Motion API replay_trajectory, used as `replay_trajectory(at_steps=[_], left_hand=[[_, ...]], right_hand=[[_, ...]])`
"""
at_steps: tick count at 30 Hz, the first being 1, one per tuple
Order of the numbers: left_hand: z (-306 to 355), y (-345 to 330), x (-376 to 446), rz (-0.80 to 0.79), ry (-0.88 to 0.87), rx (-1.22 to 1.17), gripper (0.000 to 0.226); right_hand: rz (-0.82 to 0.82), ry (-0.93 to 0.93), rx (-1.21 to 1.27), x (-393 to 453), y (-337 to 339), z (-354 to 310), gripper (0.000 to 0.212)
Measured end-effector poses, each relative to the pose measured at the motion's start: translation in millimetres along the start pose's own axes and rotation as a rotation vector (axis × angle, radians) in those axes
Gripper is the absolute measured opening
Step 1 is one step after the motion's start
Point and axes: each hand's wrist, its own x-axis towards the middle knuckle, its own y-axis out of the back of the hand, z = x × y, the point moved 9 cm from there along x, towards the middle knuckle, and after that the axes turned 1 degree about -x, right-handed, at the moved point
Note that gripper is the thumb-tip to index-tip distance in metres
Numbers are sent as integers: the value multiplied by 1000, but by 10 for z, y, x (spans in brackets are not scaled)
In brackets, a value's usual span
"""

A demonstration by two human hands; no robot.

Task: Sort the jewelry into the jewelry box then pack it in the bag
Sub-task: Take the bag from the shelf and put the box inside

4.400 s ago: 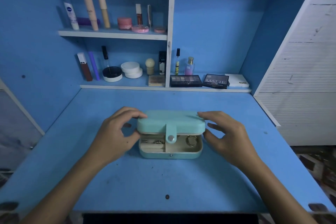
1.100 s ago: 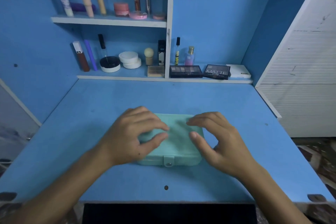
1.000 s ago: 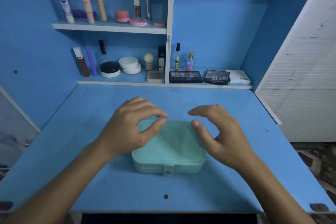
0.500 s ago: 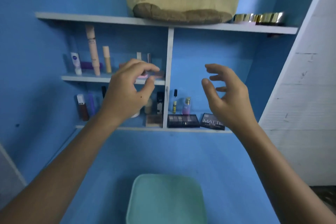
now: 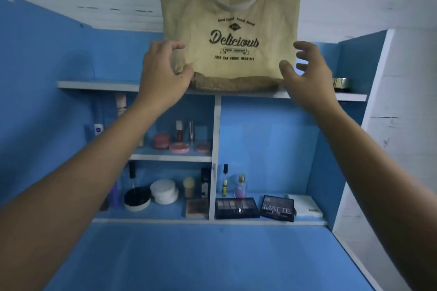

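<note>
Left hand (image 5: 163,71) and right hand (image 5: 305,71), fingers spread and empty, flank a soft woven bag (image 5: 230,40); it looks light, possibly floppy, best gripped by its lower corners between them.

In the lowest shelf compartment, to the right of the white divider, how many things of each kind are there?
Small bottles: 2
Dark palettes: 2
White box: 1
Total: 5
</note>
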Motion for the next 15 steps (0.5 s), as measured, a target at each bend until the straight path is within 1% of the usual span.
replay_trajectory(at_steps=[3,6,8,11,15], left_hand=[[-126,-10,225,13,140,-50,50],[-292,-169,355,-91,331,-132,70],[-372,-282,379,-161,402,-166,72],[-424,-367,391,-211,414,-157,68],[-349,-286,419,-193,385,-216,70]], right_hand=[[-44,-126,12,257,-56,79,58],[-113,-231,-27,445,-186,205,62],[-147,-262,-76,508,-262,265,62],[-180,-272,-108,511,-321,311,66],[-152,-234,-125,479,-232,284,76]])
